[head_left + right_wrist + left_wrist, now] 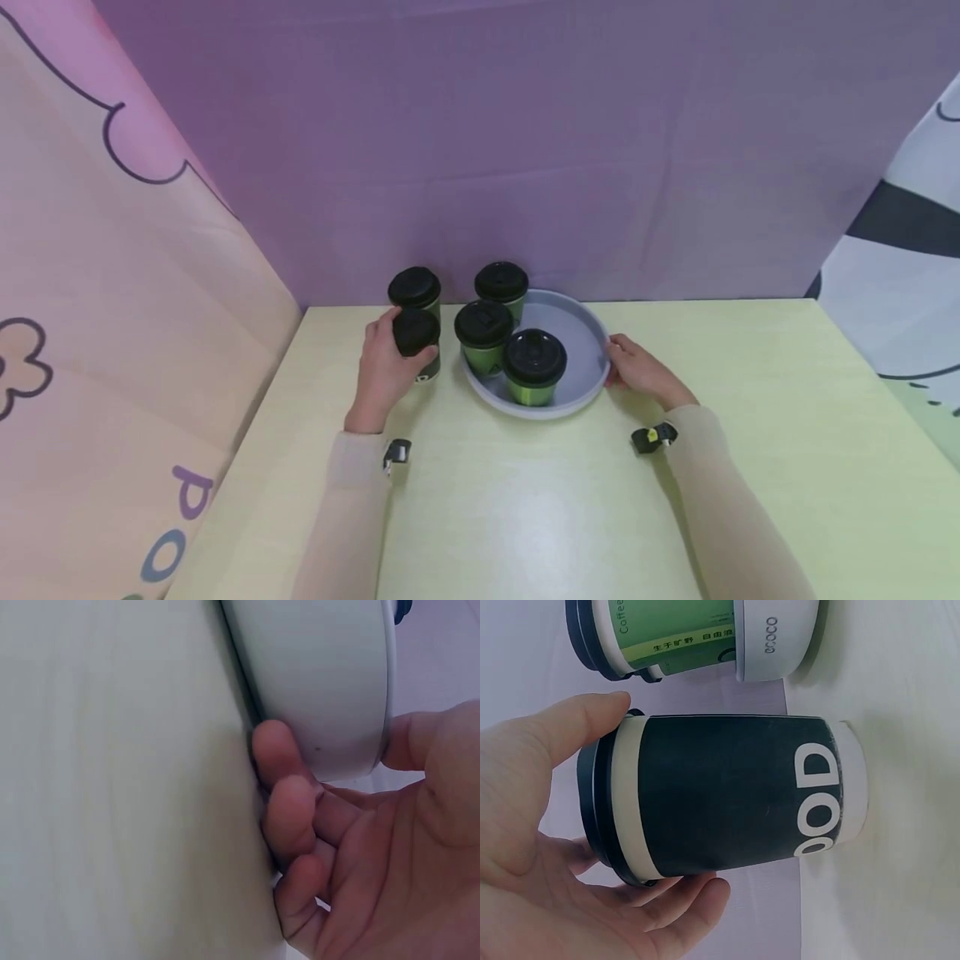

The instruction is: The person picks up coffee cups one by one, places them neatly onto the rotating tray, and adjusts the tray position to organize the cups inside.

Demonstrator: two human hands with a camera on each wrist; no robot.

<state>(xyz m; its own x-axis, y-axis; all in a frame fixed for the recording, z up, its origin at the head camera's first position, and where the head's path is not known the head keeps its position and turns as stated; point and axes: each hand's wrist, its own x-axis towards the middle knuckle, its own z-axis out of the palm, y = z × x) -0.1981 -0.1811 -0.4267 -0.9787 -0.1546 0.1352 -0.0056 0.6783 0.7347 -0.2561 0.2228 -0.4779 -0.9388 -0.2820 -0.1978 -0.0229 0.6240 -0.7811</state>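
My left hand (384,367) holds a lidded paper coffee cup (427,365) near its top, to the left of a round pale grey tray (581,333). In the left wrist view this black coffee cup (727,795) has large white letters near its base, and the thumb and fingers reach round its black lid (600,802). At the tray's right edge, my right hand (637,367) grips the rim. The right wrist view shows curled fingers (292,814) low against the tray's side wall (322,682), with the thumb at its upper edge.
On the tray stand three green cups with black lids: one at the front (534,371), one at the left (483,337) and one at the back (501,283). Another lidded cup (415,287) stands behind the held one. A purple cloth (562,167) hangs along the table's back edge.
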